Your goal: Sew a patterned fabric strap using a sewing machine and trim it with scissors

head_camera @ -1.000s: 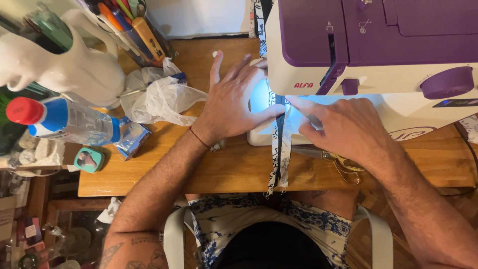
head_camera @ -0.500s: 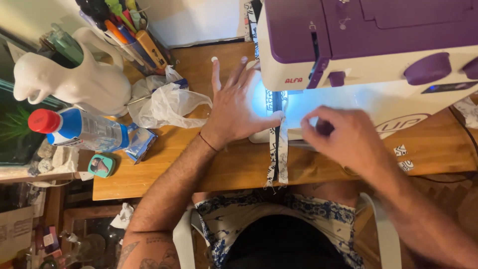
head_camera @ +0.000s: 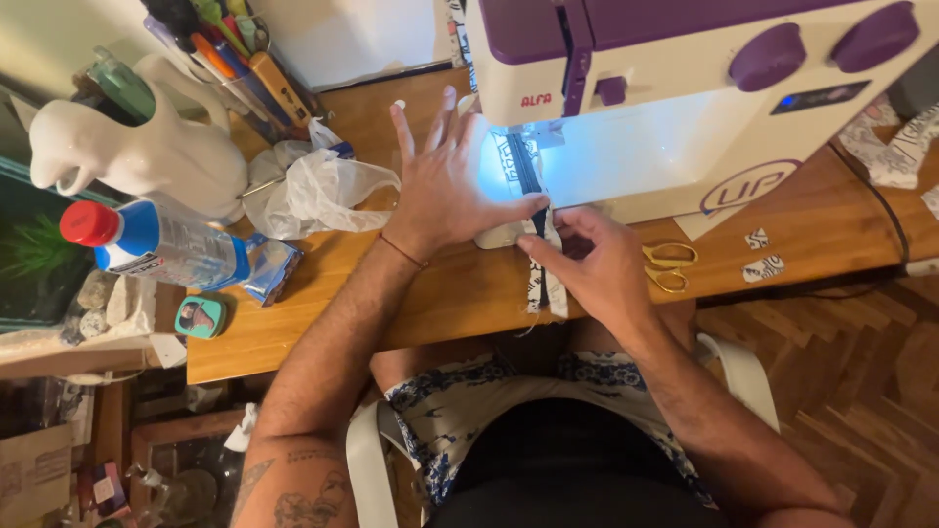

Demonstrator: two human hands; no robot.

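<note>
Wooden tabletop (head_camera: 323, 313) under me, sewing machine (head_camera: 685, 108) lit up bright at its needle end, and I'm right in the middle of feeding the fabric strip (head_camera: 540, 256) through. My left hand (head_camera: 452, 186) lies flat with the fingers fanned wide, thumb stretched across to press the strip down beside the needle. My right hand (head_camera: 597, 269) is pinching the strip just in front of the machine, fingertips closed on it, the loose end hanging over the table's edge toward my lap.

What's new: half a second ago my right hand sat further right, more a loose fist beside the strip; now it has slid in and sits on the cloth itself. A second ago it lay flatter over the machine bed. So I judge I've reset my grip to guide the seam straight. My head has shifted too, and the yellow scissors (head_camera: 670, 266) show clear of my wrist. Off left, the water bottle (head_camera: 156, 244), white jug (head_camera: 147, 156) and crumpled plastic bag (head_camera: 318, 191) sit untouched, as before.
</note>
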